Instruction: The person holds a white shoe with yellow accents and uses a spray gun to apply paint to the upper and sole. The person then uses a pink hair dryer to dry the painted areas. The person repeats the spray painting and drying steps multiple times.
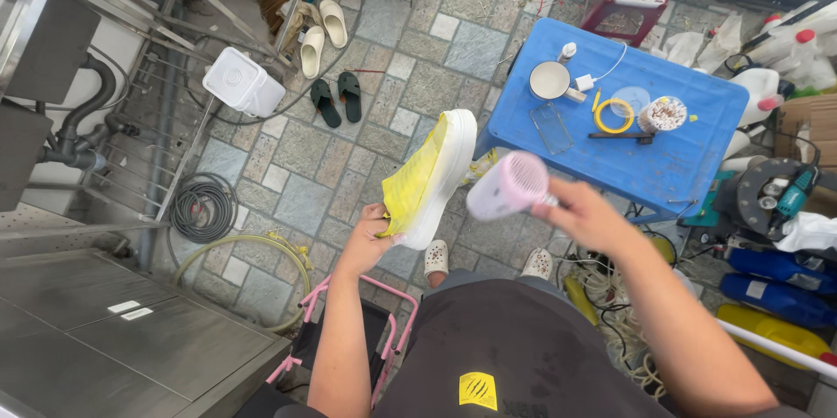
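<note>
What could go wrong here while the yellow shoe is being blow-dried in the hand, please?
The left hand grips the yellow shoe only at its heel end, so it might slip and drop onto the stone floor. The pink hair dryer in the right hand sits close to the shoe; heat could possibly warp it.

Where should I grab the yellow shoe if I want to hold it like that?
Grab the yellow shoe at its heel end, from below, as the left hand does. The shoe points up and away with its thick white sole facing right, so the heel is nearest, and the mesh top stays uncovered.
</note>
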